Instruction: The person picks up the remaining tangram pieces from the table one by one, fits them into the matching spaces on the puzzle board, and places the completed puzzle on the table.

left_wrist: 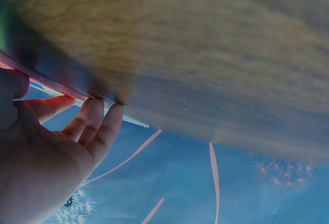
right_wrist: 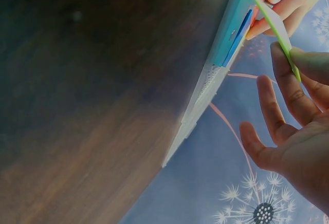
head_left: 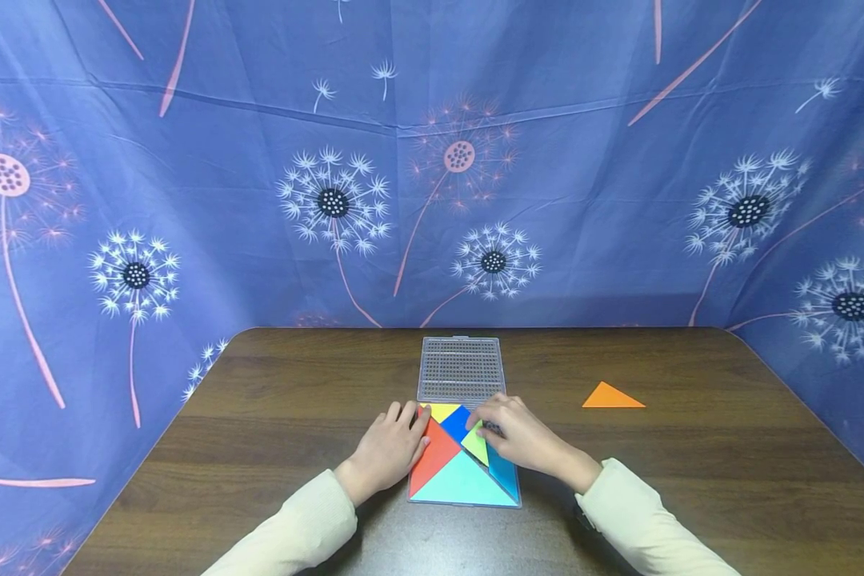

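At the lower centre of the head view, a clear puzzle tray [head_left: 412, 494] lies on the dark wooden tabletop [head_left: 259, 416], filled with coloured flat pieces: a red triangle [head_left: 435, 458], a turquoise triangle [head_left: 464, 484], a yellow piece [head_left: 442, 411], a dark blue piece [head_left: 457, 422] and a blue strip [head_left: 504, 472] along the tray's right edge. The left hand [head_left: 389, 452] rests on the tray's left edge with its fingers [left_wrist: 97, 126] straight and relaxed, their tips touching the rim. The right hand [head_left: 522, 436] sits over the tray's upper right part and pinches a lime green piece [head_left: 477, 442] between thumb and fingers [right_wrist: 288, 90]; in the right wrist view this green piece [right_wrist: 275, 26] stands tilted, one end raised off the tray. Just above the tray in the frame, touching its far edge, lies a clear grid-patterned lid [head_left: 461, 368]. An orange triangle [head_left: 610, 396] lies well apart, to the right of centre. A blue dandelion-print cloth [head_left: 432, 160] fills the upper frame.
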Demonstrator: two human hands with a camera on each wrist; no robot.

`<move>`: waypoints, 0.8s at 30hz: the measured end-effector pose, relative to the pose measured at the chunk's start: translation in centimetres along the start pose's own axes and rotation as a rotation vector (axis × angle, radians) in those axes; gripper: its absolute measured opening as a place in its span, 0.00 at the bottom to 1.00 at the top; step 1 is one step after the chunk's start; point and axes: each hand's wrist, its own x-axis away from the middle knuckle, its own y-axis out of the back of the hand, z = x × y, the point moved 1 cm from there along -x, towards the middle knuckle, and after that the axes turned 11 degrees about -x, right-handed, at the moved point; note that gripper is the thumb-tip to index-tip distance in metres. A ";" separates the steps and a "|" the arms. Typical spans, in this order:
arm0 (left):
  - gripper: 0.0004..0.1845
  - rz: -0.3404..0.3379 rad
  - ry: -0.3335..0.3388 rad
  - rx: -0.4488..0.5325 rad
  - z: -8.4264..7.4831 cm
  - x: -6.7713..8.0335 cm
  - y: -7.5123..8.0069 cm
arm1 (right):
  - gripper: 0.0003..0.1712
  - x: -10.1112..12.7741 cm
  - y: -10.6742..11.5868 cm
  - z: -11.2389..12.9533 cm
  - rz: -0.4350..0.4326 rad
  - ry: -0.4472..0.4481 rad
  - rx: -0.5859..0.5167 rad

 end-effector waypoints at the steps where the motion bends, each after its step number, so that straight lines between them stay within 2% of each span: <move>1: 0.25 -0.001 0.001 -0.001 0.0 0.0 0.0 | 0.07 0.0 0.0 0.0 0.002 0.000 -0.001; 5: 0.24 -0.021 0.000 -0.012 0.0 0.0 0.0 | 0.07 0.0 -0.1 0.0 0.005 -0.001 -0.008; 16: 0.25 0.005 -0.001 -0.019 0.0 -0.1 0.1 | 0.06 0.1 -0.2 -0.2 0.033 -0.023 0.005; 24: 0.25 0.013 -0.001 -0.008 0.0 0.0 0.1 | 0.06 0.0 -0.4 -0.3 0.059 -0.050 0.063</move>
